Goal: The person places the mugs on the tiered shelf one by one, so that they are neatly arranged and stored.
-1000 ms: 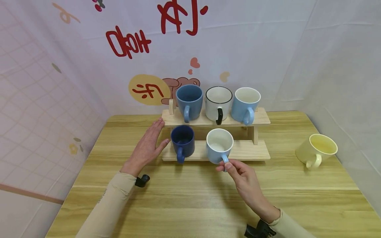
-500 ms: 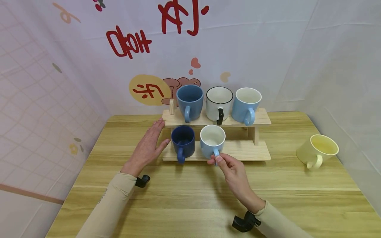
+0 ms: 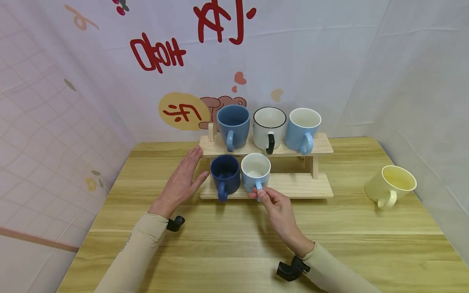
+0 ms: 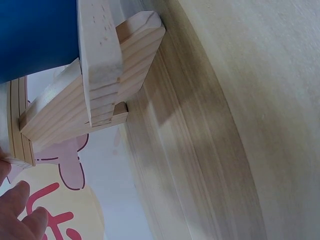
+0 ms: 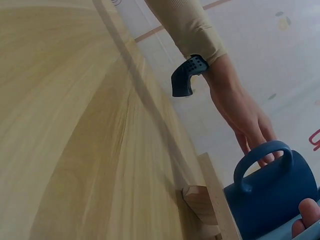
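My right hand (image 3: 280, 211) pinches the handle of a light blue mug (image 3: 255, 175) with a white inside, at the lower board of a two-tier wooden rack (image 3: 304, 187). That mug sits right beside a dark blue mug (image 3: 225, 175), whose handle points toward me. My left hand (image 3: 179, 183) lies with straight fingers at the rack's left end, fingertips at the upper board's edge. In the right wrist view the dark blue mug (image 5: 275, 195) stands large beside the fingertips (image 5: 310, 210) of my right hand.
On the upper board stand a medium blue mug (image 3: 233, 126), a white mug with a black rim (image 3: 269, 128) and another light blue mug (image 3: 303, 128). A pale yellow mug (image 3: 390, 185) is on the wooden table (image 3: 234, 260) at the right. A printed cloth (image 3: 329, 61) hangs behind.
My right hand has carried the light blue mug leftward and slightly back, up beside the dark blue mug. My left hand has stayed where it was.
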The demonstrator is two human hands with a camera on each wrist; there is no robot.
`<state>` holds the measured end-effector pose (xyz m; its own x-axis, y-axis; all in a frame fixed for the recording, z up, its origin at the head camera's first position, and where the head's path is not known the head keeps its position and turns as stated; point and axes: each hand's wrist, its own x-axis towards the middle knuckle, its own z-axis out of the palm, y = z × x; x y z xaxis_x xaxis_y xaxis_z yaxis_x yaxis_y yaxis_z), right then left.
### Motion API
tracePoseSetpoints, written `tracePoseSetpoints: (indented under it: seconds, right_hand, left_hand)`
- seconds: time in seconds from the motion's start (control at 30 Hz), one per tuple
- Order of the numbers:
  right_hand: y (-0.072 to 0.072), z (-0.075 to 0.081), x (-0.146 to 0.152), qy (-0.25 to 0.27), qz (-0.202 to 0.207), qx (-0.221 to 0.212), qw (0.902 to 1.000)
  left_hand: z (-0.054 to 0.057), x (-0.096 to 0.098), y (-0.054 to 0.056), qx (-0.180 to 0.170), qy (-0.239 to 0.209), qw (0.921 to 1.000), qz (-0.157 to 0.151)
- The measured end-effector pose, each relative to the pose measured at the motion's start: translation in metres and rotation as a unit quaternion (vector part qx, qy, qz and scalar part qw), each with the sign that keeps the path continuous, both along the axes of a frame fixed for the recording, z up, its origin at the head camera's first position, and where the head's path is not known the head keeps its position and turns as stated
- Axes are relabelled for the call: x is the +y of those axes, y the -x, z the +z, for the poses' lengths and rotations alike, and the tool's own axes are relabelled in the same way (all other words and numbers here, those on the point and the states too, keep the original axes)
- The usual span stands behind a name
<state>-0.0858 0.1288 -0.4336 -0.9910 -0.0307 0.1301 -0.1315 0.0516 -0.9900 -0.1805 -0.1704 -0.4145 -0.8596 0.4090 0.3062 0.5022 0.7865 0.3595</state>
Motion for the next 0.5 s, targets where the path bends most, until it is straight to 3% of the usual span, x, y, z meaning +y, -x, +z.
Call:
tracePoseSetpoints:
  seconds: [0.5]
  right_hand:
    - [0.0030, -0.0054, -0.0029, -0.002, -0.004, -0.003, 1.0000]
  left_hand:
    - [-0.0008, -0.0001, 0.0000, -0.015, 0.005, 0.9999, 0.006]
